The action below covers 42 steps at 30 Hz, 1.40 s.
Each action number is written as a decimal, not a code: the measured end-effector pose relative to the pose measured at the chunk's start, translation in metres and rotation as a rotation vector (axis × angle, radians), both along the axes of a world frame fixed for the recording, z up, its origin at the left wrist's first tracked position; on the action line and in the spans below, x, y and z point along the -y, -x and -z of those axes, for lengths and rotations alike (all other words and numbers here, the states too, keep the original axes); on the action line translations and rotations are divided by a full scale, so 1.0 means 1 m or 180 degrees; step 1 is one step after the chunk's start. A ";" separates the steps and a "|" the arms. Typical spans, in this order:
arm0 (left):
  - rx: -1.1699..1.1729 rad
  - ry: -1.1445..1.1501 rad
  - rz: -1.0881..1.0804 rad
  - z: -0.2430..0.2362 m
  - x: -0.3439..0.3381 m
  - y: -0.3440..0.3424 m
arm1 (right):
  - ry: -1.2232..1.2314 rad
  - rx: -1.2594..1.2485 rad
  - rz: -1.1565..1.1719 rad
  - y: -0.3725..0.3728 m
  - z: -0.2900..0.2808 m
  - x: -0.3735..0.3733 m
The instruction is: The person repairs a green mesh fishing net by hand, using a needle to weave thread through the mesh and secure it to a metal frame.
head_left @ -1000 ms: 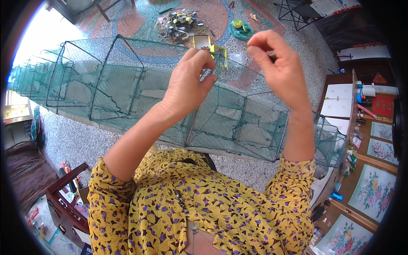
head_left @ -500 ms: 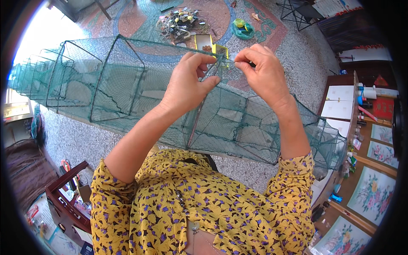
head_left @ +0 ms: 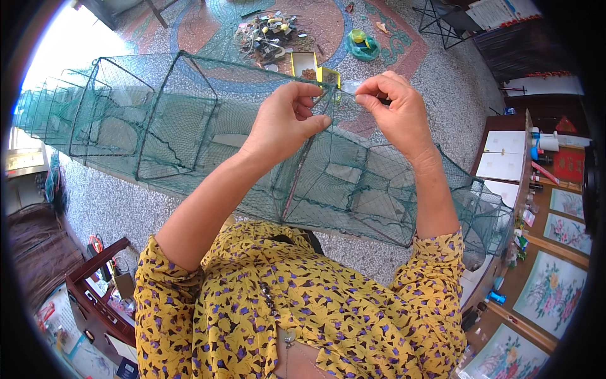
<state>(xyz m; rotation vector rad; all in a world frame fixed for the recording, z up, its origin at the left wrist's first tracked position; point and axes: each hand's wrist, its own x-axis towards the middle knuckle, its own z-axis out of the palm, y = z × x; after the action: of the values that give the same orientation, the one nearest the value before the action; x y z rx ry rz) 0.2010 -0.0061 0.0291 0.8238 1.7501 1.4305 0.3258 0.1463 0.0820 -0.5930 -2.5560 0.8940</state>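
A long green mesh trap (head_left: 170, 126) with several square wire frames stretches across the view in front of me. My left hand (head_left: 287, 117) is at the upper edge of its middle section, fingers curled on the netting beside a frame corner. Just right of it, my right hand (head_left: 394, 110) pinches a thin strand or slim tool (head_left: 347, 93) that runs toward that corner; which of the two it is, I cannot tell. A small dark thing shows under the right fingers, mostly hidden.
Beyond the trap lie a pile of odds and ends (head_left: 265, 38), yellow boxes (head_left: 304, 61) and a green bag (head_left: 361, 44). A folding chair (head_left: 442, 25) stands at the back right, a cluttered cabinet (head_left: 549, 240) along the right, a dark wooden chair (head_left: 101, 297) at lower left.
My right hand has come down and left from above the trap to beside my left hand, its fingers closing on the thin piece. My left hand has shifted slightly down and right.
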 end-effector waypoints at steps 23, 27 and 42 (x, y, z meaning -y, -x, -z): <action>0.0946 -0.0143 -0.0186 0.003 0.000 -0.008 | -0.1948 0.0593 -0.0318 0.048 0.007 0.036; 0.1124 -0.0135 -0.0216 0.002 0.001 -0.009 | -0.1483 -0.0126 -0.0380 0.096 0.031 0.041; -0.0417 -0.0558 -0.0080 0.015 0.000 -0.006 | 0.1729 -0.3279 0.0221 0.022 -0.115 -0.067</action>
<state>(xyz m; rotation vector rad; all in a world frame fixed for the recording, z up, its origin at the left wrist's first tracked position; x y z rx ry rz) 0.2069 -0.0061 0.0139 1.0112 1.7540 1.5955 0.3043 0.2130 0.1967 -0.2324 -1.3700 1.4040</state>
